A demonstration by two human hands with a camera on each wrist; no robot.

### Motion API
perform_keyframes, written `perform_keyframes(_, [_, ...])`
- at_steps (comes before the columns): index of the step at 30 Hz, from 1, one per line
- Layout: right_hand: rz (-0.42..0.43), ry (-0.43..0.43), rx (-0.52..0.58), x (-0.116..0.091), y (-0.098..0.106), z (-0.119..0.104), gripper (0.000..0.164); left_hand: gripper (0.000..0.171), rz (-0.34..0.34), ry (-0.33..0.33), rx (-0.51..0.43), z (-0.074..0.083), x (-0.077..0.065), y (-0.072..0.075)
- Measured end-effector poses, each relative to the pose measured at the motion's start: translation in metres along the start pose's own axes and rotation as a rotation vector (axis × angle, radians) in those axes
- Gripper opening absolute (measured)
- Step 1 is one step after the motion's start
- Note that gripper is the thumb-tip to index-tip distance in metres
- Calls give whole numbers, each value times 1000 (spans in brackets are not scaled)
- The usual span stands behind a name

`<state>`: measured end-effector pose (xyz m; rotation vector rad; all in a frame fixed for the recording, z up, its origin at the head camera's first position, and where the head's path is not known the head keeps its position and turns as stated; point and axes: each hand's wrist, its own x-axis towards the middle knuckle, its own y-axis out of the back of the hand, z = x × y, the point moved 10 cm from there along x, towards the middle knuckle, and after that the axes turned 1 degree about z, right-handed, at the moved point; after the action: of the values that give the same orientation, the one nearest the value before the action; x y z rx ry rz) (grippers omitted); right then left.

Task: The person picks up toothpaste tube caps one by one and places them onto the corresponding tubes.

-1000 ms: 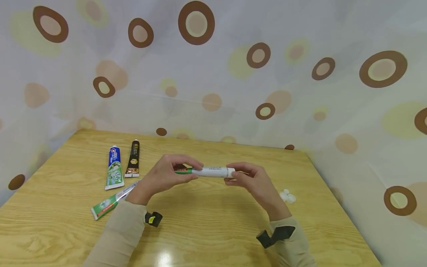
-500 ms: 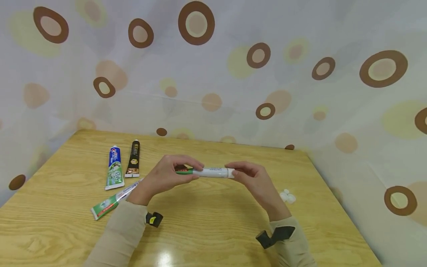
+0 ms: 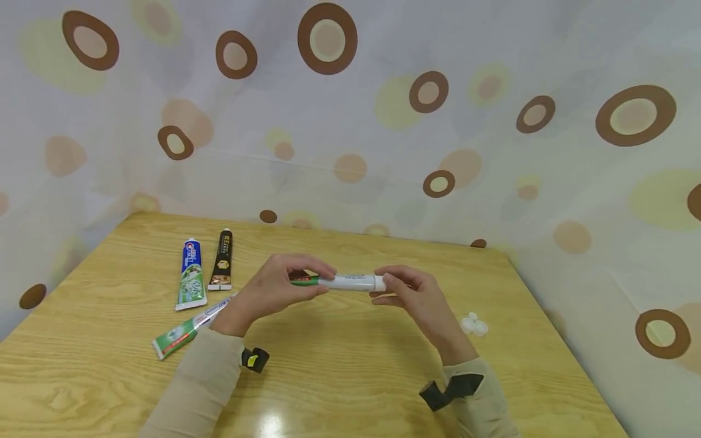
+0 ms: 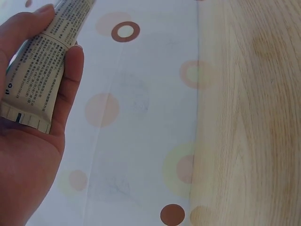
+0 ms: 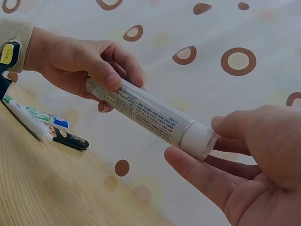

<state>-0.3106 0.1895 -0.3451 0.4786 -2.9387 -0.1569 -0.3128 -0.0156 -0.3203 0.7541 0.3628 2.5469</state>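
Note:
A white and green toothpaste tube [image 3: 350, 282] is held level above the table in the head view, its white cap [image 5: 196, 140] pointing right. My left hand [image 3: 271, 291] grips the flat tail end. In the left wrist view, thumb and fingers wrap the tube [image 4: 40, 70], whose printed back faces the camera. At the other end, my right hand [image 3: 418, 298] pinches the cap between thumb and fingers. The right wrist view has the thumb right at the cap's side and a finger beneath it.
On the wooden table [image 3: 328, 377] lie a blue and green toothpaste tube [image 3: 191, 277], a black tube [image 3: 221, 261] and a green and white tube [image 3: 177, 336], left of the hands. Several small white caps [image 3: 474, 325] lie at right. A patterned cloth [image 3: 350, 121] hangs behind.
Both hands stay almost in place with the tube between them. The right hand's fingers shift slightly around the cap. The head view has moved a little.

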Motion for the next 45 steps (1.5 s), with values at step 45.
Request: perform_keyframes(45, [-7, 42, -157, -6, 2, -13, 31, 20, 8, 21, -19, -1, -1, 1])
